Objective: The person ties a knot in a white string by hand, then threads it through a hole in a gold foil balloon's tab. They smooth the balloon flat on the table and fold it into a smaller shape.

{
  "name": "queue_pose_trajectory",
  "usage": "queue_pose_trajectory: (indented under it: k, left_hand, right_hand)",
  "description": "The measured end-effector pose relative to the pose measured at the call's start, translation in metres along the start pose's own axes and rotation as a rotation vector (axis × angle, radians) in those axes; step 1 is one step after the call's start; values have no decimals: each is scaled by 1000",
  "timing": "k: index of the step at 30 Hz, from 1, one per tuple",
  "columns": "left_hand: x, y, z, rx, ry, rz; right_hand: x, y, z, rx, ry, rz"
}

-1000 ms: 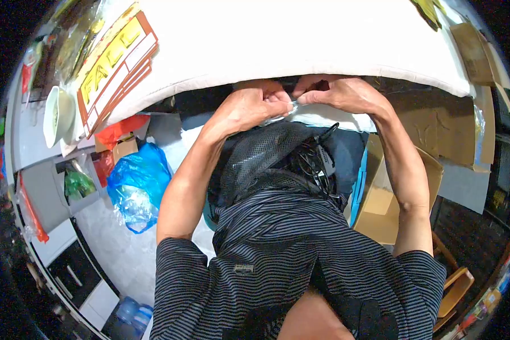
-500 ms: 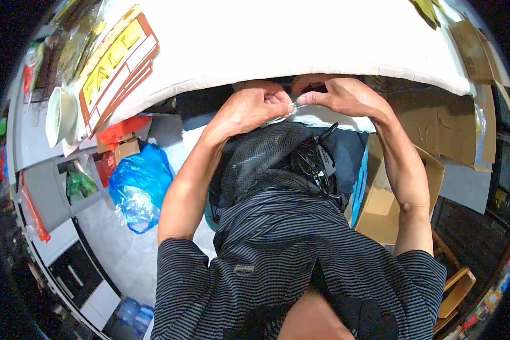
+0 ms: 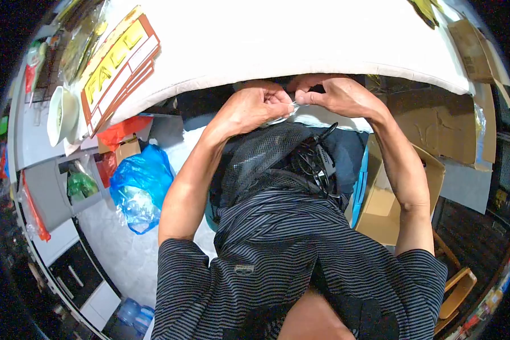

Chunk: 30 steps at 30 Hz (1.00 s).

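My left hand (image 3: 255, 105) and my right hand (image 3: 340, 96) meet just below the front edge of the white table (image 3: 300, 39). Both hands have thumb and fingers pinched at a small, pale, thin item (image 3: 294, 106) between them, too small to make out. White material (image 3: 334, 121) lies under my hands, across my lap. Nearer my body, a black mesh bag (image 3: 266, 148) rests on my lap, with black cables (image 3: 317, 167) beside it. The table edge hides part of my fingers.
Brown-edged cards (image 3: 119, 68) with yellow lettering and a white bowl (image 3: 63, 115) sit at the left. A blue plastic bag (image 3: 141, 187) stands on the floor. Cardboard boxes (image 3: 439, 130) are at the right, and a blue bottle (image 3: 133, 313) lies lower left.
My right hand has shifted very slightly left, closer to my left hand. Both hands stay pinched in nearly the same place.
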State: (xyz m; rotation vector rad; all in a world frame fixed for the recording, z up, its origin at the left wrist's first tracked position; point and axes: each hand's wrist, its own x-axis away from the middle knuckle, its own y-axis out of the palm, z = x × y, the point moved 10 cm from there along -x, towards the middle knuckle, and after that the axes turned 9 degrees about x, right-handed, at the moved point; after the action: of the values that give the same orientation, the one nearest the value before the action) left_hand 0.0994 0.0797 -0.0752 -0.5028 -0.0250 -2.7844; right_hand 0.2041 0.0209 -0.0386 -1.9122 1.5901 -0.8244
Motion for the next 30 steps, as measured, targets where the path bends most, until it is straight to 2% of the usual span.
queue_pose_trajectory:
  k: [2, 6, 9, 11, 12, 15, 17, 19, 21, 22, 25, 27, 28, 30]
  left_hand:
    - [2, -1, 7, -20, 20, 22]
    - [3, -2, 6, -58, -4, 17]
    - [3, 2, 3, -101, 3, -21]
    - [14, -5, 38, -383, 432, 176]
    - [17, -4, 46, -384, 433, 177]
    - [31, -5, 70, -257, 194, 157]
    - [35, -5, 73, -254, 160, 141]
    - [40, -6, 72, -255, 125, 122]
    - [44, -3, 63, -43, 49, 90]
    - [48, -3, 64, -43, 49, 92]
    - [65, -1, 84, 253, 139, -1]
    - [72, -3, 94, 327, 170, -5]
    - [76, -4, 100, 403, 196, -16]
    - [78, -10, 111, 396, 229, -9]
  right_hand:
    - [1, -2, 4, -26, 101, -1]
    - [2, -7, -2, -77, 71, 39]
    - [6, -22, -10, -32, 57, 163]
    - [9, -29, -19, 9, 40, 171]
    - [10, -32, -24, 9, 39, 171]
    - [10, -25, -31, -97, 76, 84]
    - [11, -30, -42, -160, -10, 154]
    - [8, -29, -49, -190, -14, 109]
    - [7, -30, -63, -247, -21, 30]
    - [7, -30, -66, -247, -23, 29]
    - [6, -24, -73, -278, -46, 41]
    - [6, -27, -73, -591, -89, 272]
    - [4, -23, -78, -592, -95, 265]
    - [0, -13, -94, -846, -178, 170]
